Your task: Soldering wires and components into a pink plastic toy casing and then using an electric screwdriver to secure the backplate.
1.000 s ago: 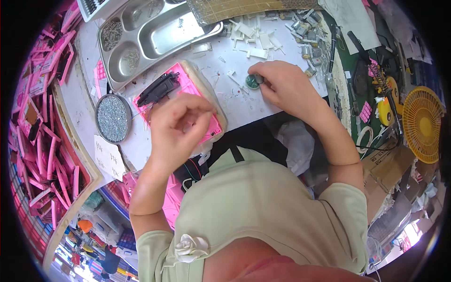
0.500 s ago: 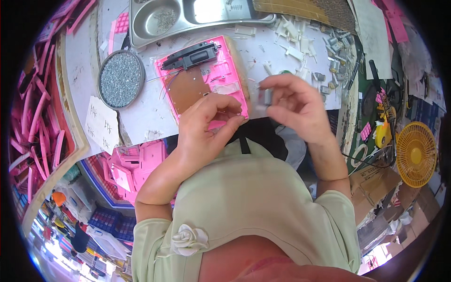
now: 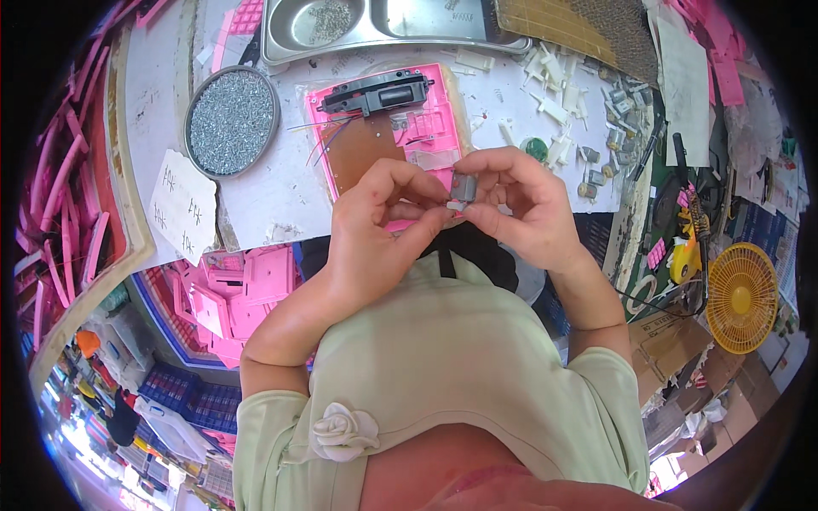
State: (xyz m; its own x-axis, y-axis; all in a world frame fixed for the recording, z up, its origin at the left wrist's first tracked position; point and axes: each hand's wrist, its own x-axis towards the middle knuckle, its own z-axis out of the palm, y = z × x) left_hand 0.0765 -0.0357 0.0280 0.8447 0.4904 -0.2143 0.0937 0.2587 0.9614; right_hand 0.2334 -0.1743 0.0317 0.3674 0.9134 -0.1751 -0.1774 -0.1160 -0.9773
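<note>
Between the thumb and fingers of my right hand [image 3: 528, 204] is a small grey motor [image 3: 464, 186]. My left hand [image 3: 375, 226] is closed in a pinch at the motor's lower left, its fingertips almost meeting those of the right. A tiny pale piece [image 3: 457, 205] shows there; whether it is part of the motor I cannot tell. Just beyond both hands lies a pink plastic housing [image 3: 439, 119], with a black mechanism [image 3: 375, 94] across its far end and a brown board [image 3: 362, 153] inside. Thin wires stick out at its left side.
A round dish of small metal screws [image 3: 232, 123] stands left, near a handwritten card [image 3: 183, 204]. A steel tray [image 3: 358, 43] is at the back. White plastic parts [image 3: 550, 102] and more grey motors [image 3: 618, 136] lie right. Pink housings [image 3: 247, 298] fill a crate below left.
My right hand has brought the motor left to my left hand's fingertips. My left hand stays in its pinch. The whole view has shifted slightly.
</note>
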